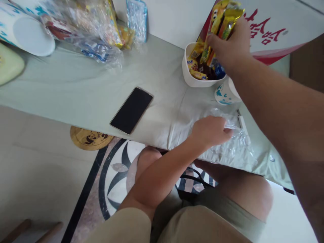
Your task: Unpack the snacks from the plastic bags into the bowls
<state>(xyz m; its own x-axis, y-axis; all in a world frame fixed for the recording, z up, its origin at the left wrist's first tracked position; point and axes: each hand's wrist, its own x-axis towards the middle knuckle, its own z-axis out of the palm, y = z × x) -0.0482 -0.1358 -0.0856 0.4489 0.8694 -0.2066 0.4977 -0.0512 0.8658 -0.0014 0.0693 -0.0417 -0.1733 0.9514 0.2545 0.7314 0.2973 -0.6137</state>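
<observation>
My right hand [231, 45] is closed round a bunch of yellow and green snack packets [222, 20], held just above a white bowl [188, 76] that is filled with several small wrapped sweets. My left hand [211, 130] rests near the table's front edge, fingers curled on a crumpled clear plastic bag [236, 141] lying on a folded white cloth [182, 118]. A black phone [132, 109] lies flat on the pale green table [76, 87], left of my left hand.
Clear bags of snacks [86, 27] are piled at the back left beside a white and blue tub [25, 30]. A red and white carton [268, 30] stands behind the bowl. A small patterned dish [225, 94] and a white pen [243, 123] lie at the right. A round panda coaster [88, 138] lies on the floor.
</observation>
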